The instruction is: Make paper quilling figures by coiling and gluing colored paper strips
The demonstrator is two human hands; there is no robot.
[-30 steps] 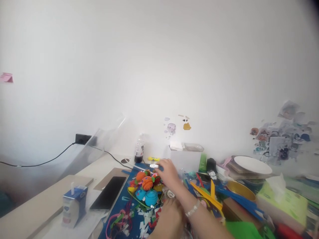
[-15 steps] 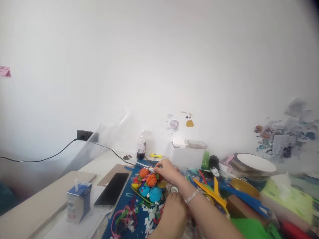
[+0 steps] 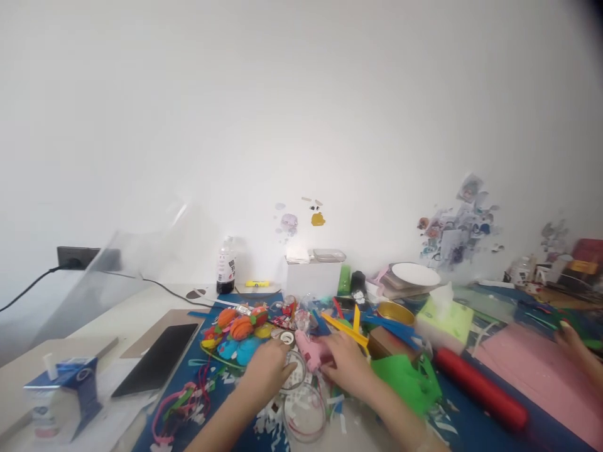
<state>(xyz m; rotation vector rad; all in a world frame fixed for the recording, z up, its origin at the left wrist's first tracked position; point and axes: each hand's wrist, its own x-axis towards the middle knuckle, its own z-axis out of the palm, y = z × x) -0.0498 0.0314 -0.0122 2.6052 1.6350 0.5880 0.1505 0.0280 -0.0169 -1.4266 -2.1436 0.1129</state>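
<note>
A pink glue gun [image 3: 308, 350] lies across the cluttered middle of the desk, its back end between the thumb and fingers of my right hand [image 3: 347, 359]. My left hand [image 3: 267, 365] reaches in from the other side, thumb apart from the fingers, over a clear ring-shaped roll [image 3: 294, 371]; some fingertips are hidden. By its fingers sits a small white roll [image 3: 286, 339]. Left of that hand is a cluster of orange and blue craft flowers [image 3: 242, 333], with a white brush-like strip [image 3: 242, 309] on top. A larger clear ring [image 3: 304, 411] lies below.
Paper scraps [image 3: 273, 417] litter the blue mat. Yellow scissors-like pieces [image 3: 348, 329], green felt [image 3: 405, 380], a tissue box [image 3: 445, 320] and a red cylinder [image 3: 480, 389] stand right. Another person's hand [image 3: 570, 342] is far right. A black tablet [image 3: 155, 361] and drink carton [image 3: 61, 395] are left.
The view has swung right. My right hand has left the craft flowers and come to the pink glue gun. My hands, which were crossed, are now apart on either side of it.
</note>
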